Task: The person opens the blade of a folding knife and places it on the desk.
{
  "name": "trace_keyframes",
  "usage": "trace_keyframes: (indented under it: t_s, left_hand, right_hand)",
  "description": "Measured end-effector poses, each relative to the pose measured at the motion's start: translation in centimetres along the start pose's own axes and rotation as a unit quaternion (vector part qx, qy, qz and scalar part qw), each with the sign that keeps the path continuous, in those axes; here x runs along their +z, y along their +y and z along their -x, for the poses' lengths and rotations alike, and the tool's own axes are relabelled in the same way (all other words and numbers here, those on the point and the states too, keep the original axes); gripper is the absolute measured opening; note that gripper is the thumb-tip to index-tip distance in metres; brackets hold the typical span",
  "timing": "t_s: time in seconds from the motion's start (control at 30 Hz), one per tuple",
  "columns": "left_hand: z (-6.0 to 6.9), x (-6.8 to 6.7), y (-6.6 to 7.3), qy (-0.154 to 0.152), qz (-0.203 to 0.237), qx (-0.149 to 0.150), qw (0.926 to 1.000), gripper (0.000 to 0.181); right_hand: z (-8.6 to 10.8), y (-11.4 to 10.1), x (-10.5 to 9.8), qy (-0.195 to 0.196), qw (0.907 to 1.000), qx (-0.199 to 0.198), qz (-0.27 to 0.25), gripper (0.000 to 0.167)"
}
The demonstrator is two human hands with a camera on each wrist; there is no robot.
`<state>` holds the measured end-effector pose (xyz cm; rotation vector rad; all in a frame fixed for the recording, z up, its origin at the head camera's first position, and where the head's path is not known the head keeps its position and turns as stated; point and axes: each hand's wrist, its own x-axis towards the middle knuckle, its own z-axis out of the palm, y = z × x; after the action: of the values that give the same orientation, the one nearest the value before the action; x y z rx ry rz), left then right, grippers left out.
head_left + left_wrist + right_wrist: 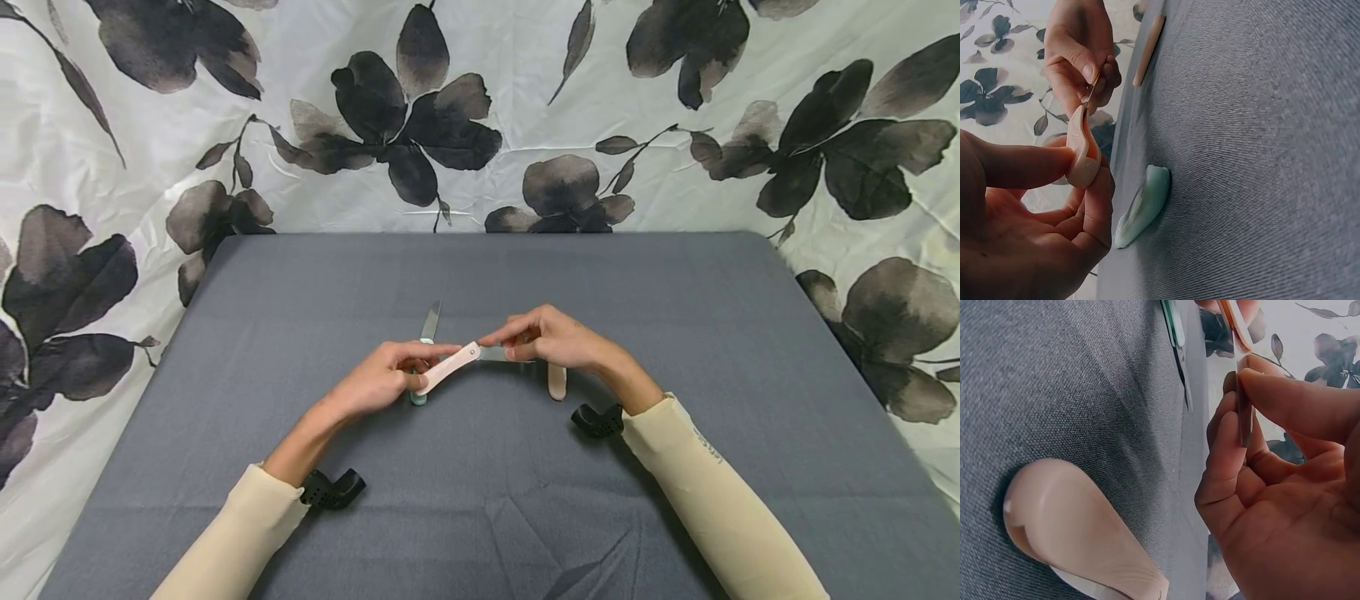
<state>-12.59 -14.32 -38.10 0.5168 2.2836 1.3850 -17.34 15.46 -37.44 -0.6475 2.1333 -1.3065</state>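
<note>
My left hand [382, 377] grips the pale pink handle [448, 369] of a folding knife between thumb and fingers. The blade [495, 355] sticks out of the handle toward the right, and my right hand [558, 337] pinches it. In the left wrist view the slot along the handle [1084, 150] shows. A mint-green folding knife [1147, 206] lies on the table below my left hand, its blade [431, 321] out and pointing to the far side. Under my right hand lies a beige-handled knife [1079, 519], partly hidden by that hand in the head view.
All of this is on or just above a grey cloth-covered table [480, 283]. Behind it hangs a white curtain [525, 83] with dark flowers. Black wrist cameras [330, 490] hang under both wrists, close to the cloth.
</note>
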Motion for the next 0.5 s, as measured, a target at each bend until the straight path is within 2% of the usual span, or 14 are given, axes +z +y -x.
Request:
trace_keyframes:
  t_s: [0.5]
  left_hand:
    - [0.15, -0.2, -0.11, -0.033, -0.028, 0.007, 0.999, 0.057]
  right_hand:
    - [-0.25, -0.01, -0.03, -0.006, 0.9997, -0.012, 0.018, 0.034]
